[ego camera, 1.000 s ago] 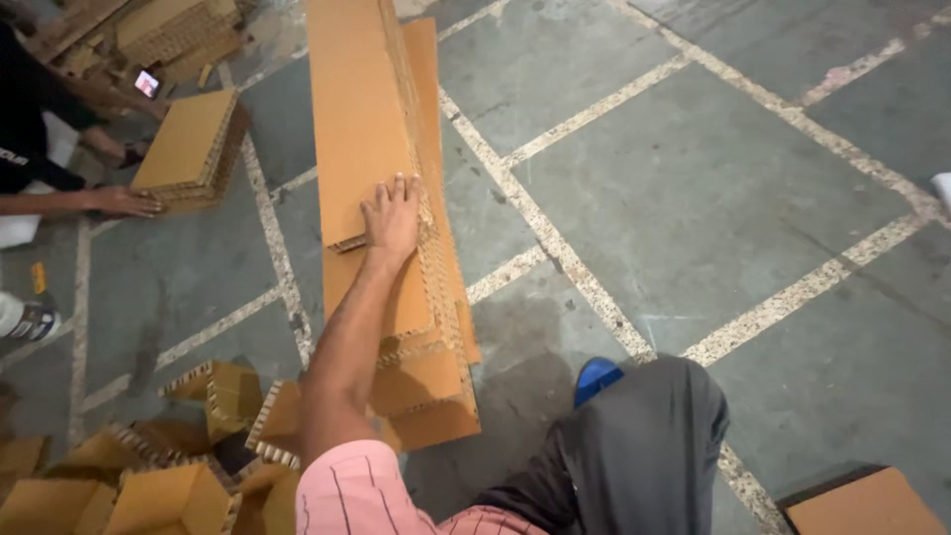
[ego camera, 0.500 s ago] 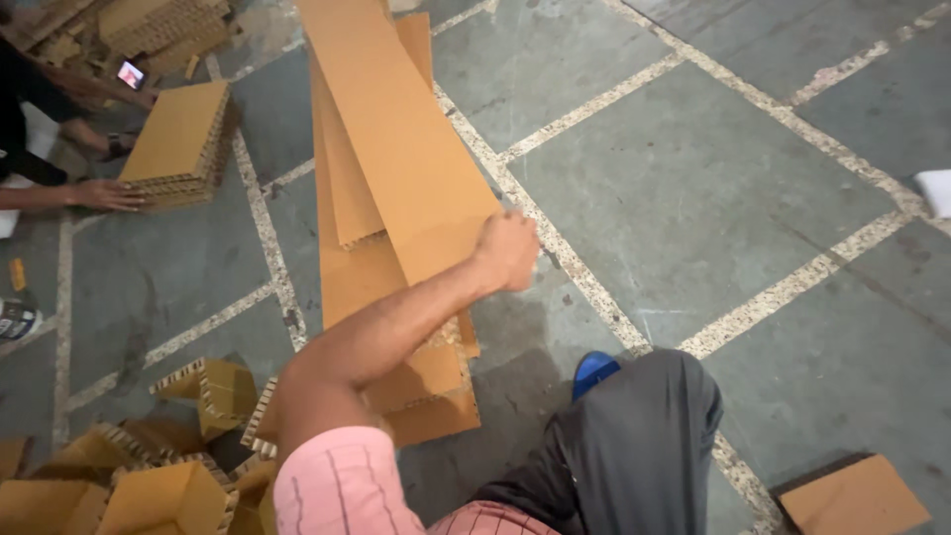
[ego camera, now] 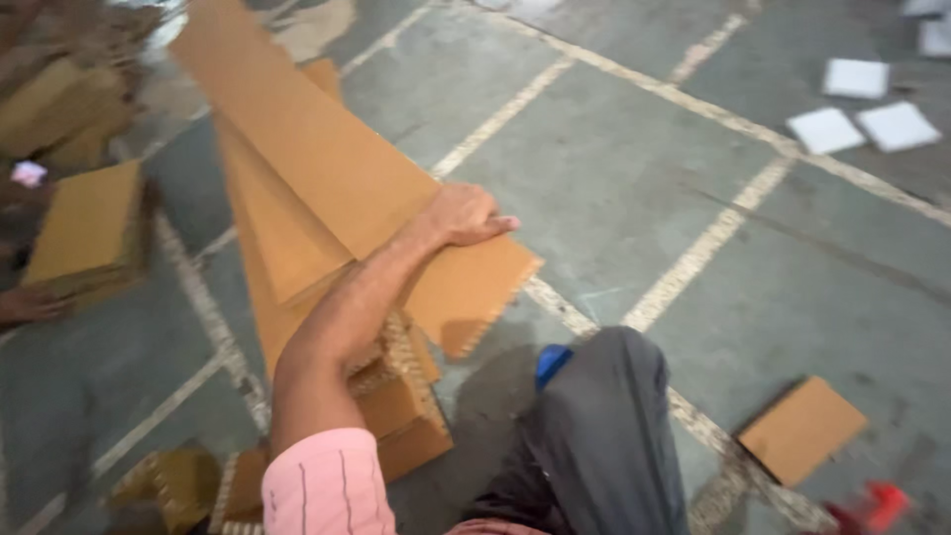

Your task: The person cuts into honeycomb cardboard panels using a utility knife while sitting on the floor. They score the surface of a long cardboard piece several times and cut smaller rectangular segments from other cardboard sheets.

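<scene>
My left hand (ego camera: 464, 215) grips the edge of a long brown honeycomb cardboard panel (ego camera: 297, 139). The panel lies slanted across a stack of similar panels (ego camera: 396, 416), and its near end (ego camera: 475, 297) juts out to the right past the stack. A pink striped sleeve covers my upper arm, which reaches in from the lower left. My right hand is not in view. My knee in grey trousers (ego camera: 604, 426) sits just right of the stack.
A smaller cardboard stack (ego camera: 84, 228) lies at the left, with another person's hand (ego camera: 30, 302) near it. Honeycomb scraps (ego camera: 178, 481) lie at lower left. A small cardboard piece (ego camera: 802, 428) and a red object (ego camera: 877, 503) are at lower right. White sheets (ego camera: 862, 109) lie at top right.
My left hand moved from lying flat on the stack to gripping the top panel's edge. The panel's near end has swung to the right, off the stack.
</scene>
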